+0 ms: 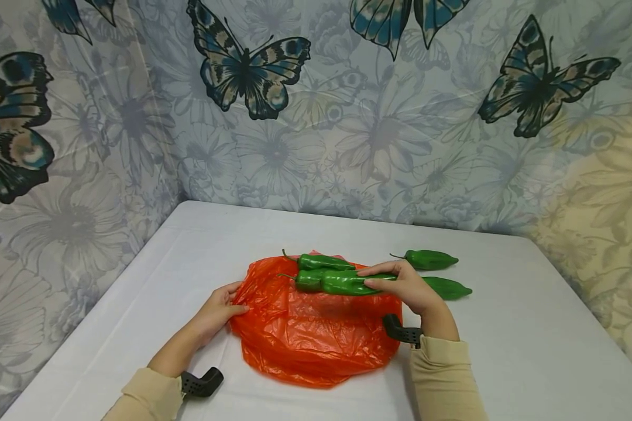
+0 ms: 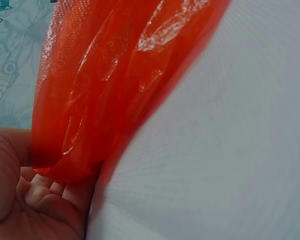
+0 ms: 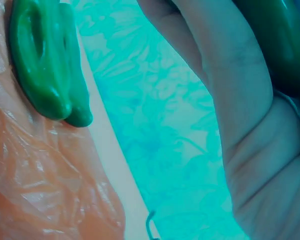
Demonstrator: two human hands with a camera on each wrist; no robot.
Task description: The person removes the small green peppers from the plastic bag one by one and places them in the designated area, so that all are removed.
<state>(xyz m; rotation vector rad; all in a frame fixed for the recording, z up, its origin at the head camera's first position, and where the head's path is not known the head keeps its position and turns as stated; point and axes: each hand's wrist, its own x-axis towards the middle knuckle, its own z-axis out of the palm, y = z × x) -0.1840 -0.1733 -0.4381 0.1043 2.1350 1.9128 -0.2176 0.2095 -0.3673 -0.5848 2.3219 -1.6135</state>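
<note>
Your crinkly red bag (image 1: 316, 339) lies in front of you, with long, shiny green peppers (image 1: 308, 281) on top.

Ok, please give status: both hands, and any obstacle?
Left hand pinches crumpled red plastic bag. Right hand grips long green pepper. Two peppers on bag, two more peppers on white table. Nothing visibly blocking.

Right wrist view: pepper (image 3: 280, 45) cut off at top (partly hidden by right grip (image 3: 255, 140)); bag (image 3: 40, 180) cropped too.
</note>
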